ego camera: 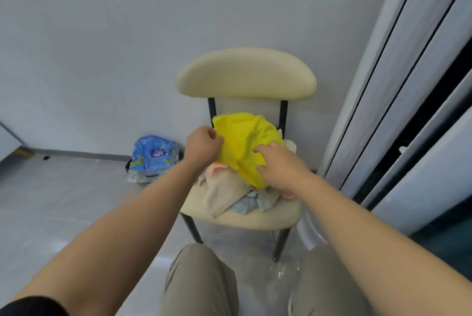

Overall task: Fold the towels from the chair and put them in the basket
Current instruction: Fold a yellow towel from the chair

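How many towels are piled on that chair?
4 at least: yellow towel on top of the pile, pink towel under its left edge, beige towel at the front, pale blue towel beneath that. Others may be hidden.

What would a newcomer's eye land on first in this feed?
The bright yellow towel, topping the towel pile on the cream chair at centre frame. The left hand grips its left edge and the right hand holds its near right side. After that, the blue plastic pack on the floor left of the chair, against the wall.
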Action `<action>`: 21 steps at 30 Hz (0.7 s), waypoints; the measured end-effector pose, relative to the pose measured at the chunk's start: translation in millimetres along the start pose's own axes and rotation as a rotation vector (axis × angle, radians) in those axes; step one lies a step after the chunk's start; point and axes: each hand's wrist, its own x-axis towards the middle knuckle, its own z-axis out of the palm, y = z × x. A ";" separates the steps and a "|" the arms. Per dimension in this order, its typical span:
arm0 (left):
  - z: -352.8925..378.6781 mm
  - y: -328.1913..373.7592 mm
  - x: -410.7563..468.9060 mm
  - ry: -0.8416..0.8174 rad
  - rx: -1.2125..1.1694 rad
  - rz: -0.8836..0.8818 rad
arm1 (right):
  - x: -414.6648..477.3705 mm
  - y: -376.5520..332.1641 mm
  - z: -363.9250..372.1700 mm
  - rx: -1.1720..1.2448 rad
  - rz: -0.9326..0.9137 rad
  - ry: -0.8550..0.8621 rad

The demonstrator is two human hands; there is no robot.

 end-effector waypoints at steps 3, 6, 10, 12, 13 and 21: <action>-19.2 42.7 2.3 -0.047 -0.192 0.033 | -2.6 -12.0 -14.2 0.060 -0.011 0.052; -36.9 78.9 0.5 -0.087 -0.346 0.092 | -1.7 -24.3 -26.6 0.111 0.015 0.121; -64.9 119.8 -4.1 -0.177 -0.537 0.151 | 6.1 -36.0 -56.5 0.314 0.064 0.374; -78.8 139.1 -8.8 -0.186 -0.553 0.225 | 8.2 -39.5 -78.0 0.391 0.067 0.467; -85.1 147.9 -10.5 -0.196 -0.566 0.255 | 9.7 -39.7 -89.2 0.423 0.055 0.504; -120.2 187.0 -15.4 -0.057 -0.333 0.507 | 14.0 -44.7 -171.9 0.551 0.012 0.685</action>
